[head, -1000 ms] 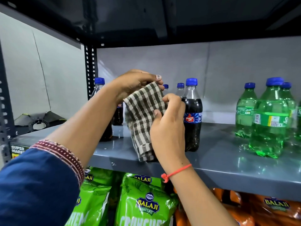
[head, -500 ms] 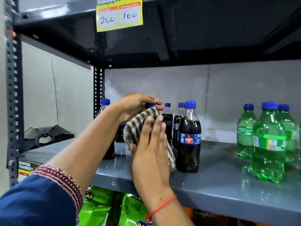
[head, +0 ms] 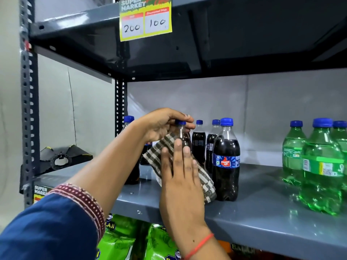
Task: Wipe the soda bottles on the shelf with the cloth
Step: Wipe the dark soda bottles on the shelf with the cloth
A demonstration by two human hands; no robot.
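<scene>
A dark cola bottle (head: 183, 134) with a blue cap stands on the grey shelf (head: 262, 218). My left hand (head: 163, 122) grips it around the cap and neck. A brown-and-white checked cloth (head: 204, 177) is wrapped against the bottle's body. My right hand (head: 180, 177) presses flat on the cloth with its fingers extended upward. Beside it to the right stands another cola bottle (head: 226, 160), with more cola bottles (head: 198, 141) behind. One cola bottle (head: 129, 121) is partly hidden behind my left forearm.
Several green soda bottles (head: 323, 167) stand at the shelf's right. A yellow price tag (head: 145, 18) hangs from the upper shelf. Green snack bags (head: 120, 239) fill the shelf below. A perforated metal upright (head: 28, 102) runs along the left.
The view has tilted up, showing the upper shelf. The cloth slid down off the bottle's top; the cap now shows under my left hand. My right hand flattened against the cloth.
</scene>
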